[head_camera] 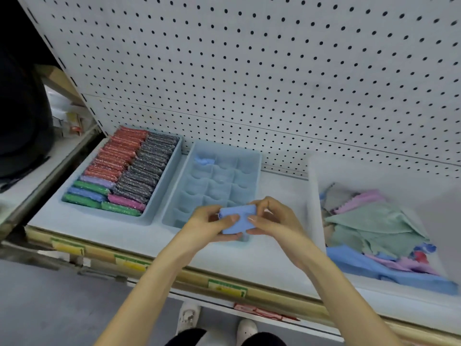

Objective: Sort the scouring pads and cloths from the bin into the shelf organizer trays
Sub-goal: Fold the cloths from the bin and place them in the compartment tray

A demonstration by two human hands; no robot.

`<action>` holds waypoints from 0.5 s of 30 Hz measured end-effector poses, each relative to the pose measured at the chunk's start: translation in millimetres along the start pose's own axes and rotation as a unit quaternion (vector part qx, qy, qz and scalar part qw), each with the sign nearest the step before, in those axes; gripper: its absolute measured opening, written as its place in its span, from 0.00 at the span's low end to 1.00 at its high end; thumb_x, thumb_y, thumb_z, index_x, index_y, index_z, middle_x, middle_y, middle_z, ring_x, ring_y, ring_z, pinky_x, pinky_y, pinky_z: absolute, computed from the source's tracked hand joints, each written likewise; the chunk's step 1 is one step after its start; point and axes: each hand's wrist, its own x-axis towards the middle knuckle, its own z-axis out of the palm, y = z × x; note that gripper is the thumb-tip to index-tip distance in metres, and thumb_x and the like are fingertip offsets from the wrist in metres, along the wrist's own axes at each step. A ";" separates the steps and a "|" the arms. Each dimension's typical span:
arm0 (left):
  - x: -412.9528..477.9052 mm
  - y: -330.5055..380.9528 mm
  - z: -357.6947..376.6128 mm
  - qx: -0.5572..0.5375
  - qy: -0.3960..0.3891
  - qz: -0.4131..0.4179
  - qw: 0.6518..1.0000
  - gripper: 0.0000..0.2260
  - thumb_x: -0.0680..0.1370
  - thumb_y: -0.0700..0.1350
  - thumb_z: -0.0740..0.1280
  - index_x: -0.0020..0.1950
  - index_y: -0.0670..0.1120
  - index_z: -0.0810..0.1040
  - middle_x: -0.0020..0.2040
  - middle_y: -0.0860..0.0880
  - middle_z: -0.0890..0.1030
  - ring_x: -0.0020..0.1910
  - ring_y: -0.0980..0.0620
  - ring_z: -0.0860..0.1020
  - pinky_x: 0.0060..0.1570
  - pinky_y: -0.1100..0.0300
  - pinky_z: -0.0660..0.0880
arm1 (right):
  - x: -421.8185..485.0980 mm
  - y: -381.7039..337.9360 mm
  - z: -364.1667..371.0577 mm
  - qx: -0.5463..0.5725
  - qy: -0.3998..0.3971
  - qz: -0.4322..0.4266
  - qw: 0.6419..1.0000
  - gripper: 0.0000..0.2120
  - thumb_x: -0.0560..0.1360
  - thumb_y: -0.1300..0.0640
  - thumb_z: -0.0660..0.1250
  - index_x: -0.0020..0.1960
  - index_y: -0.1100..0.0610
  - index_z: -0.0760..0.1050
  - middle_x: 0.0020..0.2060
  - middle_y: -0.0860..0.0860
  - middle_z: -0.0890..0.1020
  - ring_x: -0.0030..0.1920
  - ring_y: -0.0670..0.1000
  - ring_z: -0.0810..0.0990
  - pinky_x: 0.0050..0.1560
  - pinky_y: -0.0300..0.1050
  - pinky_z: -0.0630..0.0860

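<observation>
Holding a folded blue cloth (238, 219) between them, both hands are closed on it: the left hand (209, 226) grips its left edge and the right hand (272, 218) its right edge, thumbs on top and fingers curled underneath. The cloth hangs just above the near end of a pale blue divided tray (258, 171) that stands on the white shelf (274, 258). One small blue cloth (203, 161) already sits in the tray's far left compartment; the other compartments that can be seen look bare, though the hands hide the nearest ones.

Just left of it, a second blue tray (112, 217) is packed with scouring pads (129, 171) standing on edge in two rows: red, purple, green and blue on the left, dark grey with a pink and a green one on the right.

Right of the divided tray stands a white bin (314, 196) holding a loose heap of cloths (369, 221) in green, blue, pink and grey. A white pegboard (249, 71) backs the shelf. Green and yellow labels (225, 287) line its front edge, and white shoes (188, 315) show on the floor below.
</observation>
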 end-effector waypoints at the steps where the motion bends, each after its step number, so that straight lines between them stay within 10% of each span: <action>1: 4.6 2.3 -10.6 0.010 -0.009 0.010 1.000 0.10 0.79 0.38 0.67 0.56 0.34 0.78 0.52 0.36 0.82 0.48 0.45 0.83 0.44 0.62 0.80 | 8.0 -2.8 5.7 0.009 0.009 0.018 1.000 0.10 0.71 0.59 0.73 0.43 0.58 0.72 0.52 0.56 0.80 0.51 0.53 0.82 0.47 0.46 0.81; 4: 21.5 9.8 -44.0 0.037 -0.051 0.023 0.998 0.09 0.78 0.36 0.67 0.57 0.35 0.76 0.50 0.39 0.82 0.47 0.48 0.83 0.45 0.60 0.81 | 36.5 -10.1 25.0 -0.085 0.002 0.065 0.994 0.12 0.74 0.57 0.71 0.56 0.52 0.73 0.54 0.51 0.78 0.50 0.50 0.82 0.46 0.42 0.80; 15: 92.9 10.8 -114.7 0.157 -0.077 0.023 0.984 0.14 0.65 0.42 0.78 0.46 0.39 0.79 0.46 0.40 0.83 0.45 0.48 0.81 0.51 0.44 0.80 | 113.4 -6.1 58.5 -0.271 -0.075 0.047 0.958 0.03 0.72 0.58 0.73 0.42 0.51 0.80 0.36 0.47 0.79 0.34 0.40 0.72 0.37 0.32 0.67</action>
